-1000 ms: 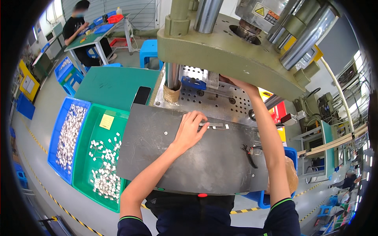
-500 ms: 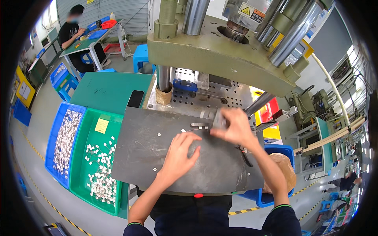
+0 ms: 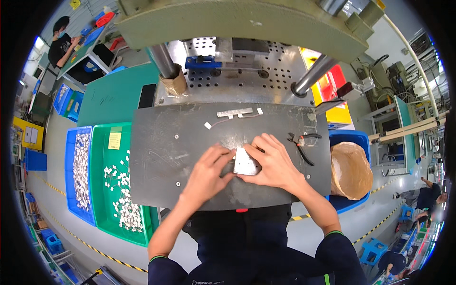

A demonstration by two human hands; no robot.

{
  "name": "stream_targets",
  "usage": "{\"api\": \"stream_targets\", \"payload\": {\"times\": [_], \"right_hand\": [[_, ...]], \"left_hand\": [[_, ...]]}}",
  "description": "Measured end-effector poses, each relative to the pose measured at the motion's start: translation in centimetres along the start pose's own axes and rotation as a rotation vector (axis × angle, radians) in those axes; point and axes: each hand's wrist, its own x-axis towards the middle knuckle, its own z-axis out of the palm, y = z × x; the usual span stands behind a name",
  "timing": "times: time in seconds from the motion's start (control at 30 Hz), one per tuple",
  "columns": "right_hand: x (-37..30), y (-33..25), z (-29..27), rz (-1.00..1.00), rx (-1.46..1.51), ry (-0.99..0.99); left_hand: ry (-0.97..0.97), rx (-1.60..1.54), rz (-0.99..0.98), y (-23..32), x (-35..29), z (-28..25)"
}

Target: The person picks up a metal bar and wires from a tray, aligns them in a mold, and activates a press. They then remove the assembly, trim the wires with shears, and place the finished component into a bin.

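Observation:
My right hand (image 3: 276, 164) is closed around a silver metal block (image 3: 245, 163) with small holes in its face, low over the dark work plate (image 3: 156, 156). My left hand (image 3: 205, 173) has its fingers bent against the block's left edge, thumb near the lower corner. Whether something small sits between those fingertips and the block is hidden. Beyond both hands lies a narrow metal strip (image 3: 234, 112), with a thin wire lead (image 3: 221, 121) ending in white connectors beside it. Cutting pliers (image 3: 304, 147) with dark handles rest right of my right hand.
A press with a green crosshead (image 3: 237, 23) and steel columns (image 3: 313, 76) stands just past the plate. At left are a green bin (image 3: 107, 190) of wired connectors, a blue bin (image 3: 71, 180) of small parts and a phone (image 3: 147, 96). A blue bin (image 3: 349, 204) holding a paper bag is at right.
My right hand has brought the metal block from beside the strip toward me. My left hand has closed in on the block's left edge. The whole view has tilted downward.

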Motion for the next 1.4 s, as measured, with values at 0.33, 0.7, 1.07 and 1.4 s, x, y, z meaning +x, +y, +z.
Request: {"api": "stream_targets", "payload": {"times": [0.33, 0.7, 1.07, 1.4], "right_hand": [[1.5, 4.4, -5.0, 0.088, -0.3, 0.265], [0.9, 6.2, -2.0, 0.247, -0.337, 0.415], [2.0, 6.3, 0.9, -0.079, 0.125, 0.173], [2.0, 2.0, -2.5, 0.468, 0.809, 0.091]], "left_hand": [[0.078, 0.056, 0.037, -0.9, 0.7, -0.2], [0.132, 0.142, -0.025, -1.6, 2.8, -0.7], [0.166, -0.039, -0.006, -3.1, 3.0, -0.8], [0.013, -0.755, -0.561, -0.4, 4.1, -5.6]]}}
